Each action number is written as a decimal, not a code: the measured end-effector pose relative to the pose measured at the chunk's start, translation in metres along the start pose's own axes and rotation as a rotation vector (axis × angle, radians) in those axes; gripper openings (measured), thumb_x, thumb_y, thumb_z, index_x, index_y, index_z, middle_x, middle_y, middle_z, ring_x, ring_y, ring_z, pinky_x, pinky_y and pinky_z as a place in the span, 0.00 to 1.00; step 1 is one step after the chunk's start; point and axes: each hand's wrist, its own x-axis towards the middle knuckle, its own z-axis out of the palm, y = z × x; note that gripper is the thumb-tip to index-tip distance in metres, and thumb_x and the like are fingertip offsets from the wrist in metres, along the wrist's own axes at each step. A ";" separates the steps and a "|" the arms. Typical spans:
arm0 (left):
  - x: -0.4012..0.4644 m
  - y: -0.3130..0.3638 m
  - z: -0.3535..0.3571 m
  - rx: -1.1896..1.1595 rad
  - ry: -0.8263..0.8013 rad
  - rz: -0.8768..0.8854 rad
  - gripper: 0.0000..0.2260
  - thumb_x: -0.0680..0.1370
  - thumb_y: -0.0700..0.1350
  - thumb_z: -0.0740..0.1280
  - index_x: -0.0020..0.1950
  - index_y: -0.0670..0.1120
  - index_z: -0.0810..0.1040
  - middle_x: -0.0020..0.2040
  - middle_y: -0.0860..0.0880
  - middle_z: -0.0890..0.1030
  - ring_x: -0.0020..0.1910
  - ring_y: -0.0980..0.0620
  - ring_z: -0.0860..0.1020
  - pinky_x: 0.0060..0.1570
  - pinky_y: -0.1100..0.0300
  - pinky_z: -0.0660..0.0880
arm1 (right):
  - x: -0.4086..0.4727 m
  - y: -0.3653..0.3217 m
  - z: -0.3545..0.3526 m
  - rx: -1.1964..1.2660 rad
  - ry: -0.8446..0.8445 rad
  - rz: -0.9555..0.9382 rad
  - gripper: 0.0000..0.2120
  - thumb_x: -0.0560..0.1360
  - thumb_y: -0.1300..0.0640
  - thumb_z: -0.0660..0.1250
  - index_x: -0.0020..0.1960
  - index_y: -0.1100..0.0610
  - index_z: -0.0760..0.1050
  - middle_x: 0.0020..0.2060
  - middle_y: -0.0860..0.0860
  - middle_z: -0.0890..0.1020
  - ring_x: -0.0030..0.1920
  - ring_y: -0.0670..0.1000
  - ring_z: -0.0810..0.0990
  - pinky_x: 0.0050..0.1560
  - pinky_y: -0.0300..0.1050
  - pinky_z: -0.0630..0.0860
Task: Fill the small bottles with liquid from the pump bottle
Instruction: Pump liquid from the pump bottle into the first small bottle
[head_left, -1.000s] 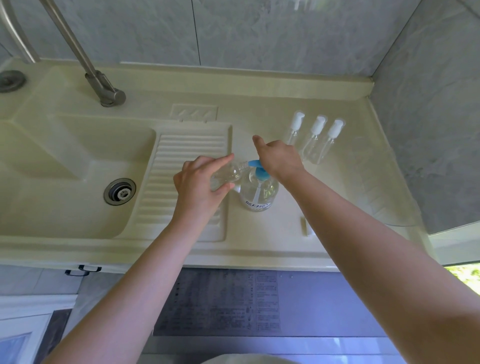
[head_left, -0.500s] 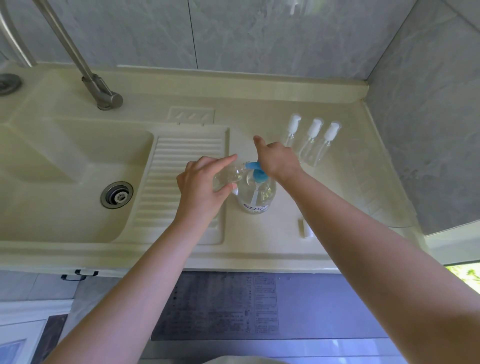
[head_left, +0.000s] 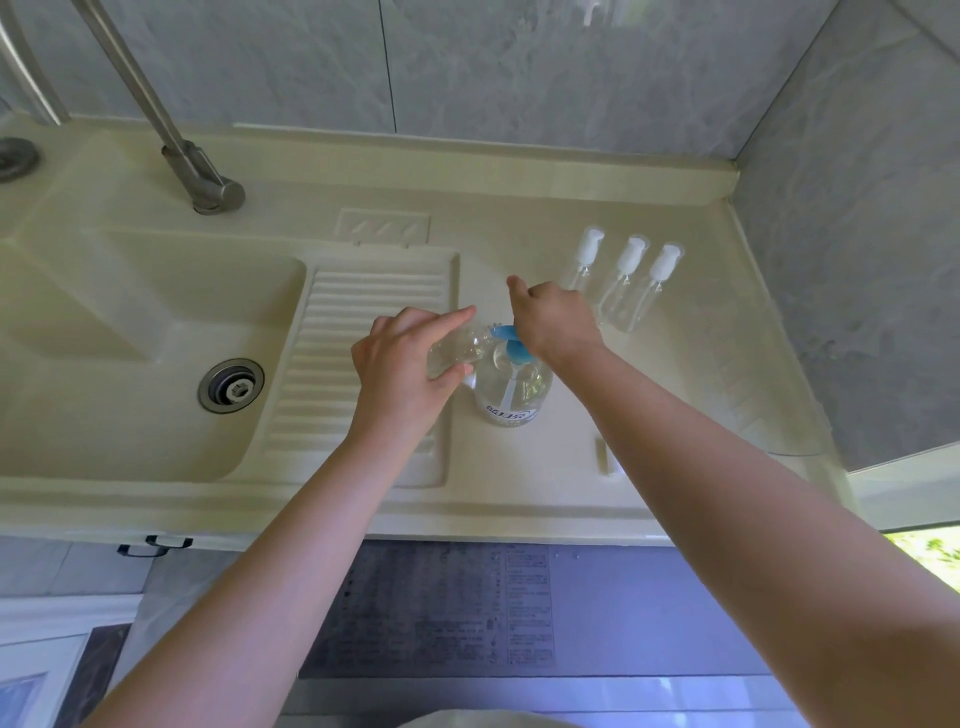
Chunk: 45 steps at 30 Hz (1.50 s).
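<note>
A clear round plastic pump bottle (head_left: 511, 395) with a blue pump head (head_left: 511, 344) stands upright on the cream countertop (head_left: 545, 467), just right of the ribbed draining board (head_left: 363, 332); clear liquid shows inside it. A small clear plastic bottle (head_left: 457, 351), uncapped, lies tilted with its neck at the blue spout; how full it is cannot be told. Three more small clear bottles with white spray caps (head_left: 628, 283) stand in a row behind, near the wall.

The left hand (head_left: 402, 371) pinches the tilted bottle between thumb and curled fingers. The right hand (head_left: 553, 319), fingers curled downward, presses on the pump head.
</note>
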 end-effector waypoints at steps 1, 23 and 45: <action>-0.001 0.000 0.001 -0.001 -0.001 -0.002 0.25 0.70 0.47 0.76 0.65 0.63 0.77 0.54 0.58 0.77 0.55 0.52 0.72 0.53 0.59 0.59 | 0.001 0.001 0.001 0.010 -0.005 0.010 0.22 0.82 0.46 0.47 0.60 0.53 0.76 0.44 0.54 0.75 0.38 0.57 0.70 0.43 0.48 0.66; 0.001 0.002 0.000 0.040 -0.012 0.014 0.26 0.70 0.47 0.76 0.65 0.63 0.76 0.55 0.57 0.78 0.56 0.50 0.72 0.52 0.60 0.58 | 0.000 0.001 -0.002 0.025 0.078 0.033 0.26 0.82 0.39 0.48 0.43 0.58 0.72 0.44 0.58 0.78 0.46 0.61 0.77 0.47 0.48 0.71; 0.002 0.005 -0.002 0.055 -0.015 0.035 0.26 0.70 0.47 0.76 0.66 0.63 0.76 0.54 0.58 0.77 0.56 0.51 0.71 0.52 0.59 0.57 | -0.003 -0.003 -0.007 -0.072 -0.064 0.003 0.30 0.81 0.38 0.43 0.62 0.55 0.75 0.40 0.54 0.74 0.44 0.59 0.74 0.46 0.52 0.70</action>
